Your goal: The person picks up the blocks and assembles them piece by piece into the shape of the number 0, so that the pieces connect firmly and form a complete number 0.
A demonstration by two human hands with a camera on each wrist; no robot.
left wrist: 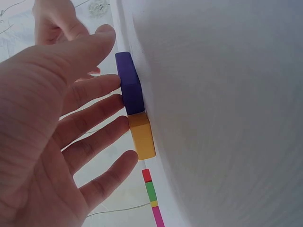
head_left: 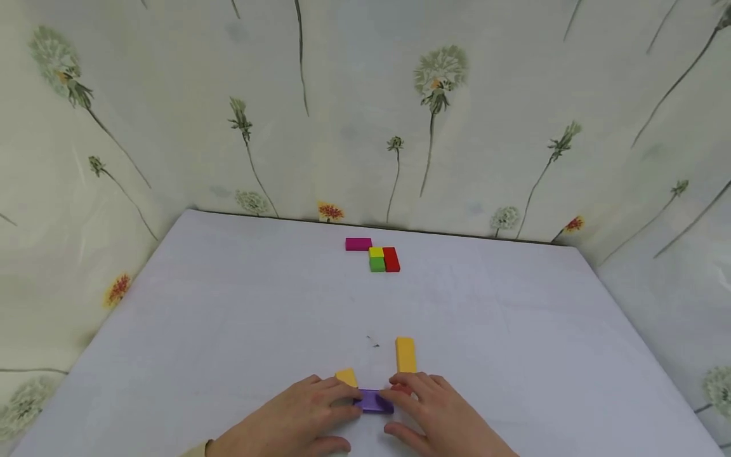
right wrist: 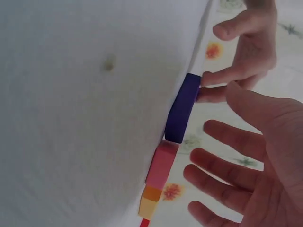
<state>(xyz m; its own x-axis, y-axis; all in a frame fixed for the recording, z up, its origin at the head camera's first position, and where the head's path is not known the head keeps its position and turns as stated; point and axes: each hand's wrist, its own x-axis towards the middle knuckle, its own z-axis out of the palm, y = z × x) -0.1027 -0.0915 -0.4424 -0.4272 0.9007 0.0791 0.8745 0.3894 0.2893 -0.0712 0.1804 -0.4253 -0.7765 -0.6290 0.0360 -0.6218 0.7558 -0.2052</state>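
Fingers (left wrist: 97,89) touching purple block (head_left: 375,402), orange block (left wrist: 142,137) adjoining

The purple block (head_left: 375,402) looks smooth and glossy, the white cloth (head_left: 257,317) matt.

Right hand (right wrist: 265,170) at lower right, palm side showing, fingers spread and nearly straight, pointing toward line of blocks; bare gap visible between fingertips and blocks. Left hand (right wrist: 253,52) farther up, two fingertips at upper end of purple block (right wrist: 182,109). Below purple: pinkish-red block (right wrist: 162,163), then orange-yellow block (right wrist: 149,202), then sliver of red block (right wrist: 144,223) cut by bottom edge. White tabletop (right wrist: 71,142) fills left side, blurred dark spot (right wrist: 109,63) on it. Flower-printed cloth (right wrist: 291,56) behind hands.
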